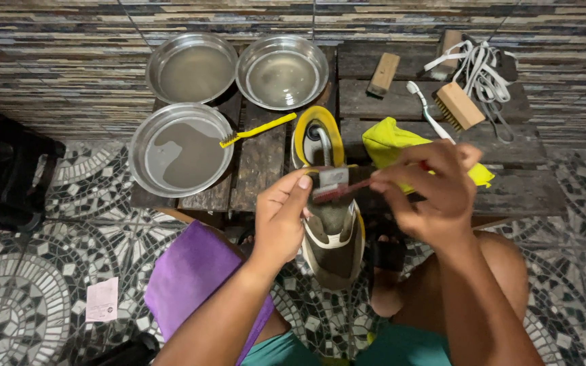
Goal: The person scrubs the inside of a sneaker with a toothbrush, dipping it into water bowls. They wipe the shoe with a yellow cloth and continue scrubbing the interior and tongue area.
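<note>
Sneaker, beige-and-white with yellow sole edge point(332, 234), sits centre frame, toe near, heel far resting on the dark wooden slat table point(401, 102); laces out, tongue pulled up. Left hand point(281, 220) grips the shoe's side, thumb pressed on the tongue's grey tab. Right hand point(428, 190) has fingers pinched round a small reddish brush point(337, 192) laid across the tongue; brush is motion-blurred, bristles hard to make out. Shoe's left side is hidden behind the left hand.

Far left: three round steel pans of murky water point(181, 149), yellow-handled brush point(256, 130) just beside them. Right: yellow cloth point(391, 142), partly behind the right hand; wooden scrub brush point(459, 105); white laces point(483, 68). Purple cloth point(191, 278) over the left knee.
</note>
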